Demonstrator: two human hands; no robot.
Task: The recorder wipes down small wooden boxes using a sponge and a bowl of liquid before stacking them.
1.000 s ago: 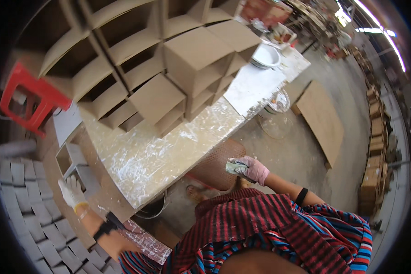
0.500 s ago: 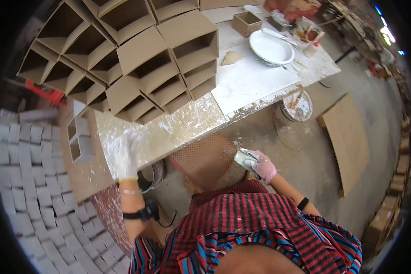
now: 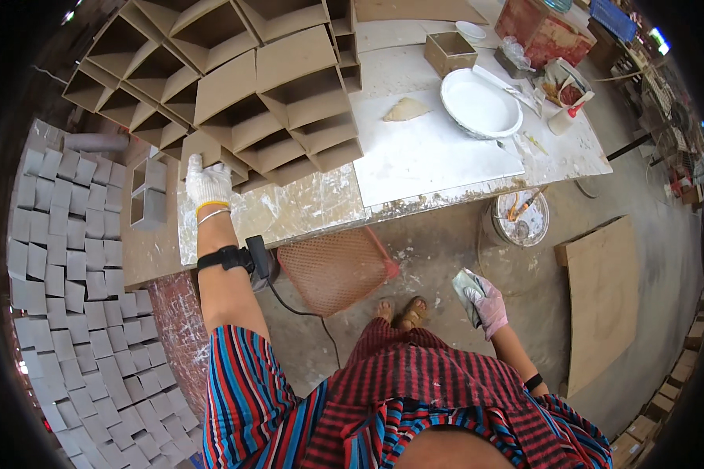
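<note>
My left hand (image 3: 209,181), in a white knitted glove, has closed on the nearest brown open-fronted box (image 3: 201,148), at the lower left of a stack of brown boxes (image 3: 289,62). Its thumb lies against the box's face; some fingers are hidden at the opening. My right hand (image 3: 490,306), in a thin pinkish glove, is off to the right above the floor. It grips a pale greenish-white pad (image 3: 468,293); whether this is a sponge or a folded cloth I cannot tell.
On the paint-spattered table (image 3: 305,199) stand a white basin (image 3: 477,102), a small square box (image 3: 450,53) and a bottle (image 3: 565,119). Below are a paint bucket (image 3: 522,219), a red-rimmed woven seat (image 3: 332,270) and a leaning board (image 3: 602,305). Many grey boxes (image 3: 86,313) cover the left.
My left hand has moved up and away from me, from over the bare table edge onto the nearest box. My right hand has shifted right, still with the pad.
</note>
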